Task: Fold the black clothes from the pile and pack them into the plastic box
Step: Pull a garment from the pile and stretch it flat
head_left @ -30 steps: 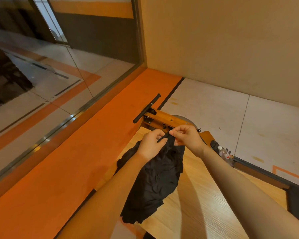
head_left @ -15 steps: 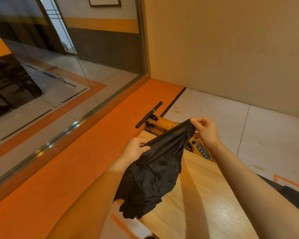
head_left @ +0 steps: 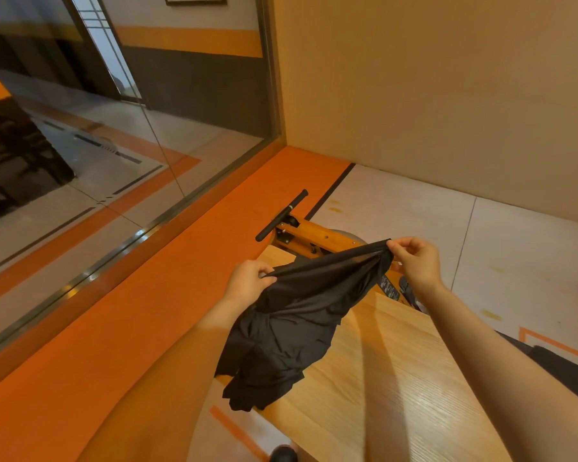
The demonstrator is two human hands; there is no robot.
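Both hands pinch the top edge of the crumpled black fabric garment [head_left: 291, 328], left hand [head_left: 247, 281] and right hand [head_left: 417, 261] apart, so it hangs open over the light wooden tabletop [head_left: 381, 378], probably for folding.

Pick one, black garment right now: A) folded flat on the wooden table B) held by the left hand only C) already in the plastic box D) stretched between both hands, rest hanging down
D: the left hand and the right hand each pinch one end of the top edge of the black garment, which is pulled taut between them while the rest hangs bunched over the edge of the wooden table.
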